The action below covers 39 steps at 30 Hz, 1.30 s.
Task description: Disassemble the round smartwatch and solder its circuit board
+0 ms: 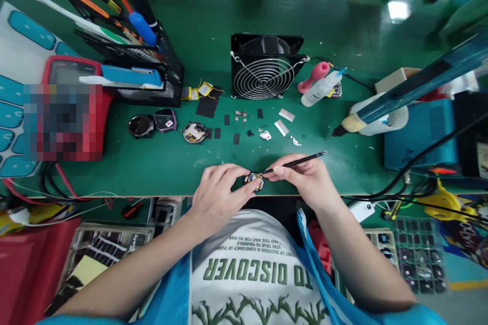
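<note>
Left hand point(218, 187) narrow on a small round device point(253, 180) — right hand point(310, 179) tight around a slim black tool point(301, 160)

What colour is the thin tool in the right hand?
The thin tool is black; head view.

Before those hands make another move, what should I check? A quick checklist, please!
1. Left hand on the small round device: ok, finger and thumb are at it.
2. Right hand gripping the thin black tool: ok.
3. Tool's tip touching the intended spot: cannot tell, too small to see.
4. Device well back from the near edge of the green table: not ok, it is close to it.
5. Red-and-white piece apart from the hands: ok, it lies beyond them.
6. Fan blades turning: cannot tell.
</note>
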Each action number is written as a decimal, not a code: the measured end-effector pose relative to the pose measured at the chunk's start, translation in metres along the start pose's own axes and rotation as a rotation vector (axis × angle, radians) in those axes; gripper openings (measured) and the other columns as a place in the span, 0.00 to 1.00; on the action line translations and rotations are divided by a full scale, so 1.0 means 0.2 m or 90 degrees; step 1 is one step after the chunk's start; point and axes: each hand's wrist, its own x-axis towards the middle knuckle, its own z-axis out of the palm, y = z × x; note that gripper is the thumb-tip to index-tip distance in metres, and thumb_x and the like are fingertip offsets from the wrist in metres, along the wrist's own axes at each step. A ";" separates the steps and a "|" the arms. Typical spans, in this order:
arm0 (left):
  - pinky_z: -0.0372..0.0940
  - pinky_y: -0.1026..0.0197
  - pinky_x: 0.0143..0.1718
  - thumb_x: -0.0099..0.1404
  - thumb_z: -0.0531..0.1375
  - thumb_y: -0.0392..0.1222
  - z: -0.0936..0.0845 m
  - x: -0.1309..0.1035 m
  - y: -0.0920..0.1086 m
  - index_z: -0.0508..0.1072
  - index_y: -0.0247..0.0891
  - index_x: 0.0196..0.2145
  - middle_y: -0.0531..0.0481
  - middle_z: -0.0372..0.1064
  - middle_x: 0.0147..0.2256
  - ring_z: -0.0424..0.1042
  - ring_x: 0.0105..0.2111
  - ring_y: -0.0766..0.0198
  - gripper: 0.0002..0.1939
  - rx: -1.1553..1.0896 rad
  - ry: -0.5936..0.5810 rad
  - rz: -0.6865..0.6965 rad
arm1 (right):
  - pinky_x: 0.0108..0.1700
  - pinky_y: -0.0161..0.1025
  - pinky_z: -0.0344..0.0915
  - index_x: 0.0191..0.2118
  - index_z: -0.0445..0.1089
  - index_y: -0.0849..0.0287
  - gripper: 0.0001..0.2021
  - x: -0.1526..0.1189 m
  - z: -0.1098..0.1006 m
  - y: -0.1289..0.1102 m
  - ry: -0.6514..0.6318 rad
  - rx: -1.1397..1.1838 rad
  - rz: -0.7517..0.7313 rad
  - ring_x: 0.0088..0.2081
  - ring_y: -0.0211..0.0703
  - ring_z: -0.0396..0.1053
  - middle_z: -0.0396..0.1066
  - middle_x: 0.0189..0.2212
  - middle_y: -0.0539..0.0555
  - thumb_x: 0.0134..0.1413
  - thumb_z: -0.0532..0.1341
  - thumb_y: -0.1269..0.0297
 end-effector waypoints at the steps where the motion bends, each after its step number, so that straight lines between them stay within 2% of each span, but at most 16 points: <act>1: 0.60 0.53 0.48 0.71 0.64 0.40 0.00 0.00 0.00 0.79 0.46 0.49 0.49 0.76 0.46 0.69 0.48 0.56 0.10 0.003 0.002 0.001 | 0.38 0.36 0.79 0.33 0.80 0.57 0.10 0.00 0.00 0.00 0.001 0.003 0.004 0.33 0.42 0.81 0.81 0.29 0.53 0.52 0.75 0.57; 6: 0.60 0.54 0.48 0.70 0.65 0.41 0.00 0.00 0.00 0.79 0.46 0.48 0.49 0.77 0.45 0.70 0.48 0.56 0.09 0.010 0.016 0.000 | 0.37 0.37 0.80 0.34 0.80 0.57 0.10 0.01 0.01 -0.01 0.009 -0.003 0.014 0.34 0.44 0.82 0.82 0.29 0.53 0.52 0.75 0.57; 13: 0.59 0.53 0.49 0.71 0.64 0.41 -0.01 0.00 0.00 0.79 0.47 0.48 0.48 0.76 0.45 0.70 0.48 0.55 0.09 0.010 0.003 0.002 | 0.38 0.34 0.79 0.34 0.79 0.57 0.12 0.02 0.01 0.01 0.006 0.022 0.014 0.35 0.42 0.82 0.81 0.29 0.52 0.50 0.76 0.55; 22: 0.61 0.53 0.48 0.72 0.62 0.40 -0.02 0.01 0.00 0.79 0.46 0.50 0.47 0.75 0.45 0.71 0.48 0.56 0.10 0.016 -0.006 0.011 | 0.40 0.40 0.79 0.35 0.78 0.59 0.15 0.00 0.00 0.03 0.001 0.037 -0.024 0.36 0.44 0.81 0.80 0.31 0.53 0.52 0.75 0.52; 30: 0.61 0.51 0.49 0.71 0.63 0.37 -0.03 0.02 0.00 0.75 0.42 0.54 0.45 0.75 0.54 0.70 0.56 0.53 0.14 0.018 -0.016 0.063 | 0.40 0.40 0.78 0.33 0.79 0.60 0.18 -0.02 0.00 0.05 -0.021 -0.002 -0.078 0.33 0.42 0.77 0.78 0.29 0.53 0.52 0.73 0.48; 39: 0.62 0.52 0.51 0.72 0.62 0.37 -0.04 0.03 0.01 0.77 0.44 0.51 0.43 0.74 0.51 0.71 0.54 0.54 0.12 0.029 -0.020 0.042 | 0.41 0.41 0.78 0.34 0.78 0.60 0.19 0.01 0.01 0.06 -0.022 0.070 -0.067 0.33 0.41 0.77 0.78 0.30 0.52 0.47 0.75 0.49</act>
